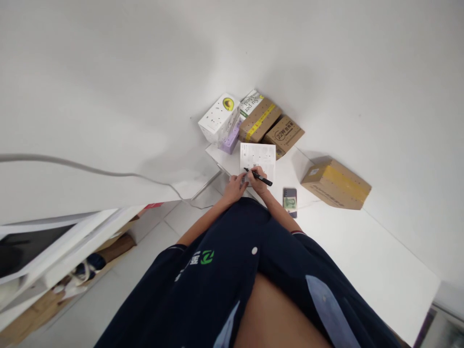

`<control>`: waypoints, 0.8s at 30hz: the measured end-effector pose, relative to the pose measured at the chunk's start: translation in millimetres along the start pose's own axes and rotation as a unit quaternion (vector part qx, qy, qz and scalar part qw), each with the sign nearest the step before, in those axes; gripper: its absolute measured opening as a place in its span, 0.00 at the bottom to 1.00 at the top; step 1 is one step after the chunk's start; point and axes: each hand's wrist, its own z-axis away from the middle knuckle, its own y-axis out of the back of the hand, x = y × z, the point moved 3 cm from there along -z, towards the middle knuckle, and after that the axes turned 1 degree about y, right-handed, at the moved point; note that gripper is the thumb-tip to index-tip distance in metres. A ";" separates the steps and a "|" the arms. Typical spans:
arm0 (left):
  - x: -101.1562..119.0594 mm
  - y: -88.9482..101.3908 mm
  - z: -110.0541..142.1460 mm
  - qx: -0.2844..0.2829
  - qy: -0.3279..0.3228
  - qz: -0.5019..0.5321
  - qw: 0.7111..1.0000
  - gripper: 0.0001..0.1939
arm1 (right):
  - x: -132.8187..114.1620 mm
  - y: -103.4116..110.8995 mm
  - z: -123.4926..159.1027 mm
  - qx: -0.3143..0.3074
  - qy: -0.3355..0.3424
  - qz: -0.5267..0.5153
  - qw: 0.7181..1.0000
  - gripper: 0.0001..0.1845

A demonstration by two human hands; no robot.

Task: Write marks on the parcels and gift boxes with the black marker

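Observation:
A white box (258,153) with small printed marks on its top is on the white table in front of me. My right hand (258,181) is closed around a black marker pen (264,179), which slants with its tip down at the box's top, left of the middle. At the box's near left corner, my left hand (235,188) has bent fingers against the box, close beside the right hand. The two hands hide the box's near edge.
Behind stand a white avocado box (219,115), a purple box (230,140), a yellow-taped carton (259,121) and another brown carton (286,134). To the right are a phone (290,212) with a banknote on it and a taped carton (335,183). A grey cable (108,171) hangs left.

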 end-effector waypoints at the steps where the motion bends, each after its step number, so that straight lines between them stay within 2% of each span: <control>1: 0.0 0.1 0.0 -0.003 0.002 -0.001 1.000 0.25 | 0.1 -0.3 -0.2 -0.004 0.001 0.002 1.000 0.11; 6: -0.6 0.4 -0.4 -0.005 0.002 -0.009 1.000 0.26 | 2.0 -1.1 -0.8 -0.020 0.006 0.005 1.000 0.10; 15: 6.2 6.2 1.2 -0.036 0.022 -0.042 0.998 0.26 | 4.1 -1.1 -3.1 0.005 0.025 -0.023 0.999 0.11; 19: 6.7 6.5 1.9 -0.040 0.026 -0.049 0.998 0.26 | 2.3 4.1 0.2 0.020 -0.007 -0.119 0.993 0.13; 21: 5.9 6.0 2.1 -0.043 0.026 -0.046 0.998 0.27 | 2.0 13.5 3.1 0.047 -0.034 -0.191 0.980 0.14; 24: 4.9 5.6 2.5 -0.040 0.023 -0.041 0.998 0.27 | 9.6 41.6 6.8 0.146 -0.053 -0.234 0.960 0.13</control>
